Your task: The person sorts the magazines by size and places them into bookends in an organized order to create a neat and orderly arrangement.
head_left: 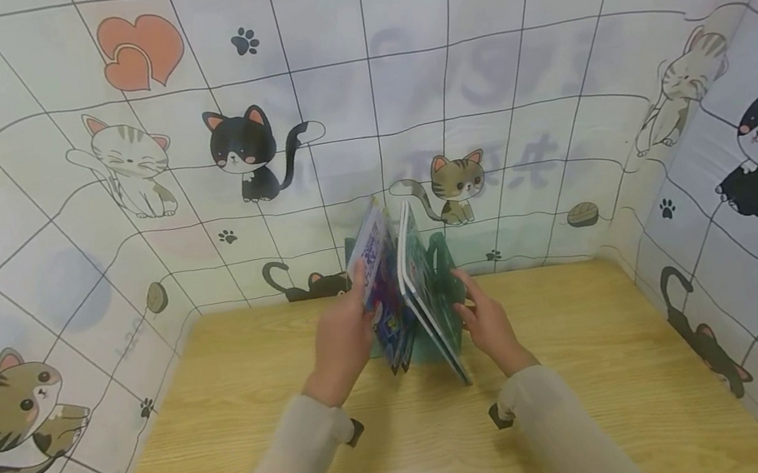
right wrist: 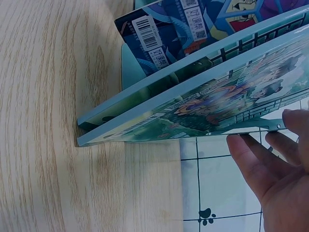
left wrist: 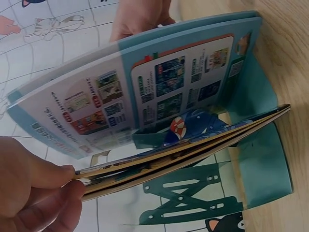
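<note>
Both hands' fingers (head_left: 362, 294) on books (head_left: 404, 291)

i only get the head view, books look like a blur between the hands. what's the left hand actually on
Observer: The left hand pinches the edges of a thin stack of books.
Operator: and the right hand
Observer: The right hand has its fingertips on the edge of a thick teal book, palm off it.
Operator: anything holding them up
Observer: A teal bookend stands on the table between the books.
</note>
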### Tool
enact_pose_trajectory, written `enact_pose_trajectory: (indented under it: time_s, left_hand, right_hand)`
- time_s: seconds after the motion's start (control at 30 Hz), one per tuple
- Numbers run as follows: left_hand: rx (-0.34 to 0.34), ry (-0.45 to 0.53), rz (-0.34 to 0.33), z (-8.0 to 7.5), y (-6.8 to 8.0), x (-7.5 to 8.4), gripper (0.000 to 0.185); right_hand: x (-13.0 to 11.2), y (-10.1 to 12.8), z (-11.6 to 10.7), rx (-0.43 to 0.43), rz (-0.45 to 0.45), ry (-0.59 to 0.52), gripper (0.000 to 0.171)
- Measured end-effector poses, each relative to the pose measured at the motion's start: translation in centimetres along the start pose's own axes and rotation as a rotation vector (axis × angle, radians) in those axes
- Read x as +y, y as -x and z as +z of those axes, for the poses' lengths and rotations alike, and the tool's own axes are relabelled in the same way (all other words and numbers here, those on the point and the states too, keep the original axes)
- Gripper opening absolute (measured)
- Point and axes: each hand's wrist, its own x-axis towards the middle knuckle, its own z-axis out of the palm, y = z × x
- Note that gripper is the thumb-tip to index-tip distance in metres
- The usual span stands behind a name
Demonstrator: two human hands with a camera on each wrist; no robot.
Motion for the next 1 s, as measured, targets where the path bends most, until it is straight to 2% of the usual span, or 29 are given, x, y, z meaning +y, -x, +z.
enact_pose_trajectory:
  time_s: [0.17,0.5,0.67,0.83,1.0]
  left_hand:
    - [0.021,-0.035,0.018,1.2,-0.3,-0.1,0.08]
    - [0.052,-0.037,0.042,2.8,-0.4,-0.4,0.078]
    - [0.037,-0.021,0.044,3.6,-0.3,-0.6,0.079]
    - [0.058,-0.003,0.055,4.3,-0.3,-0.7,0.072]
    - [0.067,-0.025,0.061,4.9,-0.2,-0.7,0.07]
  right_hand:
    - [0.0,0.0,0.0,0.002,0.004,-0.003,0.067]
    - [0.1,0.0,-0.1,0.001,0.0,-0.006,0.067]
    - [0.0,0.0,-0.1,0.0,0.001,-0.011,0.066]
    - [0.0,0.0,-0.2,-0.003,0.006,-0.017,0.066]
    - [0.1,0.0,-0.1,-0.001,-0.001,-0.024,0.067]
